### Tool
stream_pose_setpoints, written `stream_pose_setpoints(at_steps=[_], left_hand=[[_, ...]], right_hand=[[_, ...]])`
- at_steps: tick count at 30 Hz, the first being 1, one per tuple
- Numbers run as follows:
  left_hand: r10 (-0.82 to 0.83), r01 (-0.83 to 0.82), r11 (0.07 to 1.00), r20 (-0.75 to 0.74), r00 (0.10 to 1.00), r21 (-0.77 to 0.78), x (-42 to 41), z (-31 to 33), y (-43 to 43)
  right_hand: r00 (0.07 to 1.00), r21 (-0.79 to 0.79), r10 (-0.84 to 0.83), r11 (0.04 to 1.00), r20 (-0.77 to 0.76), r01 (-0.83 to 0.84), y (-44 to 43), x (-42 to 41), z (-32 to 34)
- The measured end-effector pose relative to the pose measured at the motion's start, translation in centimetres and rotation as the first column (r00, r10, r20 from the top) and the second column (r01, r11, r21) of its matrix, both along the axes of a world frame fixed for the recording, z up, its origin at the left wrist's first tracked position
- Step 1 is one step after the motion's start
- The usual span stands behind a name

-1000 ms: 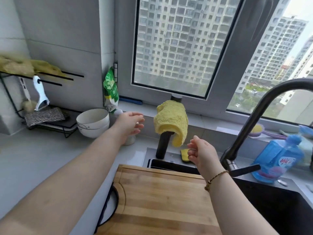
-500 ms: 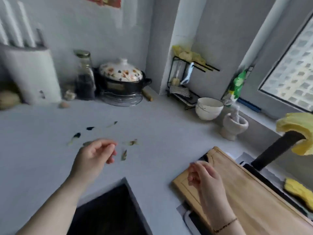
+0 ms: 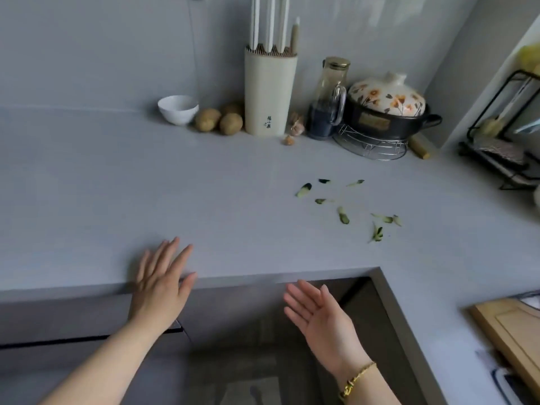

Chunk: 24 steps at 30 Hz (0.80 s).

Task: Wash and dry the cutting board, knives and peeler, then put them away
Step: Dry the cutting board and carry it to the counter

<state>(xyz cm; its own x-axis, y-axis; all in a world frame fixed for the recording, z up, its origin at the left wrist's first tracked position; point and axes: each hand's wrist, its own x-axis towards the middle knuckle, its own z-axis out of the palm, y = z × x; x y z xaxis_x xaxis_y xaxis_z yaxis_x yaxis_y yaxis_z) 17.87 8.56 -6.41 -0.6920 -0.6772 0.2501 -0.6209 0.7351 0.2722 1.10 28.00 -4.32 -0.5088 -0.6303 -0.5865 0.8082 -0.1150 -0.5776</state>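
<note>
Both hands are empty, fingers straight: the left hand (image 3: 162,283) is palm-down over the front edge of the surface (image 3: 146,185), and the right hand (image 3: 318,314) is palm-up just off it. The board (image 3: 510,337) lies at the far right, well apart from them. White handles (image 3: 270,21) stand in a block (image 3: 270,92) by the back wall.

The cutting board (image 3: 508,331) at lower right runs off the right edge. The knife block (image 3: 270,92) at top centre hides the blades; the knife handles (image 3: 270,21) leave the top edge.
</note>
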Motion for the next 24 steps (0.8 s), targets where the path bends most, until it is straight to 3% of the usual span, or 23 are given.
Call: stream_pose_setpoints(at_steps=[4, 6, 11, 18, 24], left_hand=[[-0.073, 0.089, 0.994, 0.242, 0.968, -0.060, 2.1, 0.5, -5.1], [-0.099, 0.123, 0.990, 0.286, 0.953, -0.068, 2.4, 0.1, -6.3], [-0.104, 0.140, 0.983, 0.268, 0.958, -0.121, 1.8, -0.8, -6.7], [-0.107, 0.118, 0.992, 0.185, 0.977, -0.048, 2.1, -1.3, -6.8], [-0.097, 0.112, 0.992, 0.212, 0.973, -0.056, 2.1, -1.3, -6.7]], right_hand=[[0.981, -0.011, -0.118, 0.993, 0.152, 0.121, -3.8, 3.4, -2.2], [0.964, 0.014, -0.184, 0.983, 0.190, 0.185, -6.0, 5.3, -3.4], [0.923, 0.005, -0.300, 0.952, 0.242, 0.307, -11.2, 8.9, -5.7], [0.891, -0.005, -0.401, 0.911, 0.213, 0.412, -14.3, 11.7, -7.1], [0.905, -0.136, -0.356, 0.909, 0.233, 0.393, -15.3, 11.8, -6.4]])
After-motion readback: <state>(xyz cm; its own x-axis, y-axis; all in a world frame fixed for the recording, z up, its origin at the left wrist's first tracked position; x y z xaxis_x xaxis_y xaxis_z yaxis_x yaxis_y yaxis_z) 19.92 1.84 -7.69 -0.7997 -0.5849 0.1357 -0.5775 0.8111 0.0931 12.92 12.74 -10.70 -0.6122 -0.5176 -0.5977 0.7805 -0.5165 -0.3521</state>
